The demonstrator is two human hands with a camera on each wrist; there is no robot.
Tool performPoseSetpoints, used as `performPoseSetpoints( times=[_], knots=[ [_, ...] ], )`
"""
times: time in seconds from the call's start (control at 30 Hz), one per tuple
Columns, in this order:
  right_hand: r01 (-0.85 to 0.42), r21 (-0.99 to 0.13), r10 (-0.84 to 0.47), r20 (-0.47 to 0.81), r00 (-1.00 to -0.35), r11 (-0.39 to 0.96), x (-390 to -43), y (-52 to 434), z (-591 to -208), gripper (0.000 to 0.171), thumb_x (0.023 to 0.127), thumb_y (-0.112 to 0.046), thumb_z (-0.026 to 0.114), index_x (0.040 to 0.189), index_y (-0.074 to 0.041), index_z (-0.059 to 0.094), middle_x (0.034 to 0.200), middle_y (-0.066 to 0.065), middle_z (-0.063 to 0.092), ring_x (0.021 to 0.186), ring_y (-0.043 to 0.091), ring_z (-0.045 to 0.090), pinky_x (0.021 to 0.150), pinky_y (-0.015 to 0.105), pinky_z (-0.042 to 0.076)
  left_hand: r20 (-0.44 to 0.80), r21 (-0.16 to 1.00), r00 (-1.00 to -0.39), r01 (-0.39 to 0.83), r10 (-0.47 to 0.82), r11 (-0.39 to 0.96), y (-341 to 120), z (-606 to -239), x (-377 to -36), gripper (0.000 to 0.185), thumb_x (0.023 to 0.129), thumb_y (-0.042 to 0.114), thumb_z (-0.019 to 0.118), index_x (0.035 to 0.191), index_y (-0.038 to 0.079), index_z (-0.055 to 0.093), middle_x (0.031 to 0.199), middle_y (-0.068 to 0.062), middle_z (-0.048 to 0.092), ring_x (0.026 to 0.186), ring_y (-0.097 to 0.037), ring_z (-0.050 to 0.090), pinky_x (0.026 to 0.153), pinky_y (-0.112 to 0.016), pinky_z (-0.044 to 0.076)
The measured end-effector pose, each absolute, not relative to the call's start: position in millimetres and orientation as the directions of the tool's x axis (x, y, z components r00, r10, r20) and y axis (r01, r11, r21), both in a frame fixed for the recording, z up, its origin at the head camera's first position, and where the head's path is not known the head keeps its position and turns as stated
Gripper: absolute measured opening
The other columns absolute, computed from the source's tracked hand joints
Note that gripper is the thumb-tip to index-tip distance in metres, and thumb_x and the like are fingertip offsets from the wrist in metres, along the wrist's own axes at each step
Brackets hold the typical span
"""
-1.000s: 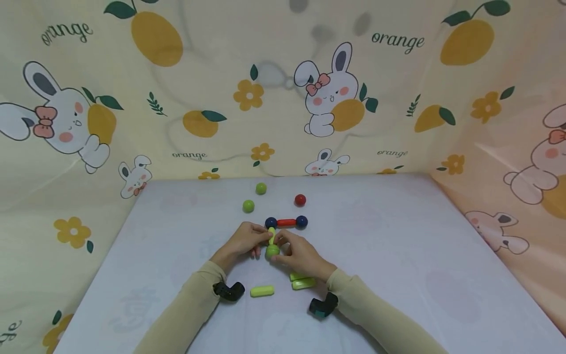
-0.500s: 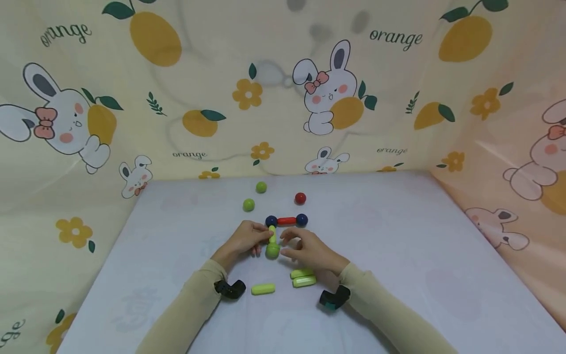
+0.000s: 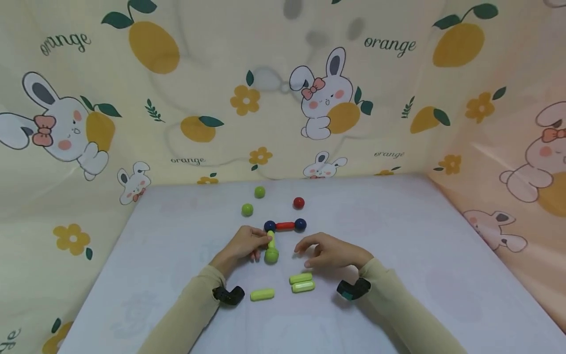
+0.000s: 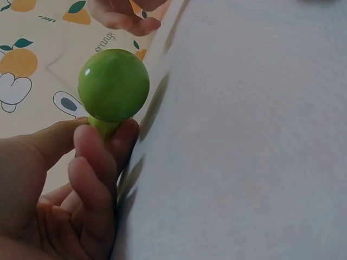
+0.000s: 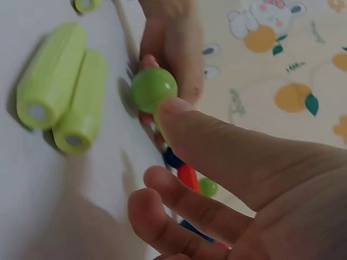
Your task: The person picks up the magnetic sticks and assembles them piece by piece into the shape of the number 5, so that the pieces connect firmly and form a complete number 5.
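My left hand [image 3: 243,244] pinches a yellow-green magnetic rod [image 3: 271,242] between thumb and fingers. At the rod's near end sits a green ball [image 3: 271,255], which shows large in the left wrist view [image 4: 114,85]. The far end meets a dark blue ball [image 3: 269,226]. From there a red rod [image 3: 285,226] runs right to a second dark blue ball [image 3: 300,224]. My right hand [image 3: 333,251] hovers to the right of the joined pieces, fingers loosely bent and holding nothing. Below it lie two yellow-green rods [image 3: 302,283] side by side; the right wrist view shows their grey end discs.
Another yellow-green rod [image 3: 262,295] lies alone nearer the front, between the forearms. Two loose green balls [image 3: 247,210] and a red ball [image 3: 298,202] rest farther back on the white table [image 3: 398,236]. A printed cloth [image 3: 212,88] rises behind the table.
My right hand has let go of the green ball and moved away to the right. My left hand keeps its pinch on the rod, nearly in place.
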State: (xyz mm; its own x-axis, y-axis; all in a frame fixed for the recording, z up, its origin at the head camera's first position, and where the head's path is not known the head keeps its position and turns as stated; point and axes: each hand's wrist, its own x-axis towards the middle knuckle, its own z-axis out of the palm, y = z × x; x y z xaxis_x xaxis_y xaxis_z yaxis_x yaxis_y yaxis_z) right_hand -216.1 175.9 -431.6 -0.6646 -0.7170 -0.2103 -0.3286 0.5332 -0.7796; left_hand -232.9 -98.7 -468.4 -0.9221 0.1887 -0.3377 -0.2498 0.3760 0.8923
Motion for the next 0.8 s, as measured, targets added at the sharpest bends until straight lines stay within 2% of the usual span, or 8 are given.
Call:
performPoseSetpoints(
  times=[0.27, 0.57, 0.67, 0.8],
  knots=[
    [-0.328, -0.771, -0.725, -0.239, -0.646, 0.546, -222.0, 188.3, -425.3, 0.038, 0.090, -0.014, 0.076, 0.127, -0.011, 0.068, 0.120, 0.007, 0.070, 0.101, 0.023, 0.060, 0.087, 0.030, 0.051, -0.330, 0.894, -0.923, -0.238, 0.200, 0.378, -99.4, -468.8, -239.7, 0.032, 0.096, 0.022, 0.070, 0.118, -0.001, 0.070, 0.085, -0.006, 0.075, 0.045, -0.006, 0.052, 0.043, -0.019, 0.043],
    [-0.292, -0.793, -0.740, -0.273, -0.614, 0.535, -218.4, 184.5, -434.5, 0.028, 0.087, -0.009, 0.078, 0.114, -0.010, 0.075, 0.110, 0.008, 0.071, 0.074, 0.012, 0.057, 0.068, 0.023, 0.048, -0.362, 0.891, -0.909, -0.272, 0.205, 0.364, -99.9, -471.8, -235.6, 0.036, 0.096, 0.022, 0.069, 0.122, -0.003, 0.068, 0.086, -0.006, 0.074, 0.045, -0.006, 0.052, 0.043, -0.018, 0.042],
    [-0.313, -0.781, -0.741, -0.265, -0.617, 0.540, -217.5, 183.9, -438.4, 0.025, 0.086, -0.009, 0.079, 0.111, -0.012, 0.076, 0.105, 0.005, 0.072, 0.072, 0.011, 0.055, 0.066, 0.022, 0.046, -0.353, 0.895, -0.912, -0.262, 0.212, 0.362, -99.6, -473.3, -234.7, 0.035, 0.096, 0.021, 0.069, 0.121, -0.003, 0.068, 0.085, -0.006, 0.075, 0.044, -0.006, 0.052, 0.043, -0.019, 0.042],
    [-0.352, -0.773, -0.756, -0.239, -0.609, 0.528, -216.8, 182.4, -440.0, 0.022, 0.085, -0.010, 0.080, 0.107, -0.012, 0.077, 0.102, 0.003, 0.074, 0.077, 0.012, 0.055, 0.071, 0.022, 0.047, -0.343, 0.894, -0.917, -0.251, 0.206, 0.372, -98.7, -471.5, -235.1, 0.034, 0.096, 0.021, 0.069, 0.120, -0.002, 0.069, 0.085, -0.006, 0.075, 0.044, -0.006, 0.051, 0.042, -0.018, 0.042]
  ],
)
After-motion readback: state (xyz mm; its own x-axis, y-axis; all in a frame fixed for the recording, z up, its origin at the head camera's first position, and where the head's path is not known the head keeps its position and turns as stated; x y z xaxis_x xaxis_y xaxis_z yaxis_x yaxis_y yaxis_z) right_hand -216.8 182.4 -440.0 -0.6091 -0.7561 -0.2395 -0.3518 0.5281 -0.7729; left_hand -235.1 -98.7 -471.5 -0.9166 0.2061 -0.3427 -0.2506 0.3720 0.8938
